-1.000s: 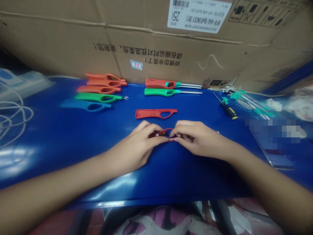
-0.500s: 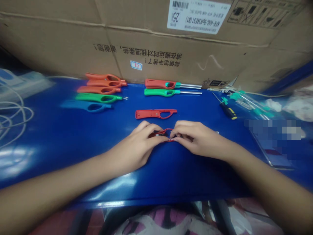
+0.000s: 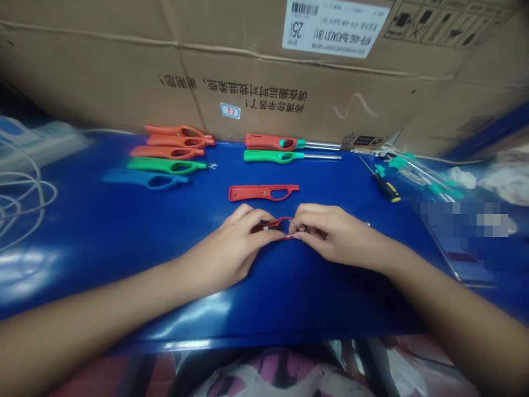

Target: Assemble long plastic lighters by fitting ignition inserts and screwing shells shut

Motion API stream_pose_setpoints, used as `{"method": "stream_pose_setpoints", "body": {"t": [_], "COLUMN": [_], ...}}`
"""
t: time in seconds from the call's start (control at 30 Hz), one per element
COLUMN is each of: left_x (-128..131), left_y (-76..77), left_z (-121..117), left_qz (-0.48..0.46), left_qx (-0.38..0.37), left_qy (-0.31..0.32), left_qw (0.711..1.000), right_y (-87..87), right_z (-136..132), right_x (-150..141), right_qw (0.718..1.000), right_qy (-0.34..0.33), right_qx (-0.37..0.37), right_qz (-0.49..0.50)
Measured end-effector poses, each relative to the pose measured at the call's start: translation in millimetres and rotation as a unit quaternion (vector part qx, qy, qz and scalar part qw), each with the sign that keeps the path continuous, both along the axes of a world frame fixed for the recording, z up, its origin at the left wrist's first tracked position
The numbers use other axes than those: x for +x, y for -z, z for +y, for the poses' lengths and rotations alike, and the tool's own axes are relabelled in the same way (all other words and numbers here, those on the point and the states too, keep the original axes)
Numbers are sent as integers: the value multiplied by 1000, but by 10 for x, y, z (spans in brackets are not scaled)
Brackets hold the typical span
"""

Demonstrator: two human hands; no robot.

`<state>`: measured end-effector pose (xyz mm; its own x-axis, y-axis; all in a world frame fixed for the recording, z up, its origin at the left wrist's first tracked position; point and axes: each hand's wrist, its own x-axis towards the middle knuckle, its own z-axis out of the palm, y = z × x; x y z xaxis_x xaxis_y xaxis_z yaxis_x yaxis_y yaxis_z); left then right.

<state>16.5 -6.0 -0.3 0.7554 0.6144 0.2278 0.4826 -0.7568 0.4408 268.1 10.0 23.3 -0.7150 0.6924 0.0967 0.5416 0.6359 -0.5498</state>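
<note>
Both hands meet at the middle of the blue table (image 3: 103, 231) around a red lighter shell half (image 3: 276, 226) with dark parts inside. My left hand (image 3: 231, 248) grips its left end, fingers curled over it. My right hand (image 3: 330, 234) pinches its right end with fingertips pressed together. Most of the shell is hidden under my fingers. Just beyond it lies another red shell half (image 3: 263, 192), open side up and untouched.
Orange, green and blue shells (image 3: 167, 157) lie in a row at the back left. Two finished lighters, red (image 3: 289, 143) and green (image 3: 285, 156), lie by the cardboard box (image 3: 264, 66). A screwdriver (image 3: 386, 184) and teal-tipped tubes (image 3: 425, 176) sit right; white cable (image 3: 20, 198) left.
</note>
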Motion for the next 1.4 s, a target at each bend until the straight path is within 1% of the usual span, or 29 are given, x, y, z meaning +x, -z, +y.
{"method": "stream_pose_setpoints", "body": {"t": [0.5, 0.77, 0.9, 1.07, 1.27, 1.4], "left_x": [-7, -8, -2, 6, -2, -21], "left_y": [0, -16, -48, -59, -68, -77], "left_z": [3, 10, 4, -4, 19, 49], "left_qz": [-7, -4, 10, 25, 29, 53], "left_qx": [14, 10, 26, 39, 53, 84], "left_qy": [6, 7, 14, 10, 11, 18], "left_qw": [1000, 1000, 1000, 999, 998, 995], "right_y": [9, -9, -11, -8, -14, -5], "right_z": [7, -6, 3, 16, 0, 9], "right_x": [4, -16, -4, 5, 16, 41], "right_qw": [1000, 1000, 1000, 999, 995, 997], "right_qy": [-13, 16, 13, -7, 7, 9], "right_qx": [-6, 7, 5, 32, 50, 37], "right_qz": [-14, 1, 7, -24, -86, -72]}}
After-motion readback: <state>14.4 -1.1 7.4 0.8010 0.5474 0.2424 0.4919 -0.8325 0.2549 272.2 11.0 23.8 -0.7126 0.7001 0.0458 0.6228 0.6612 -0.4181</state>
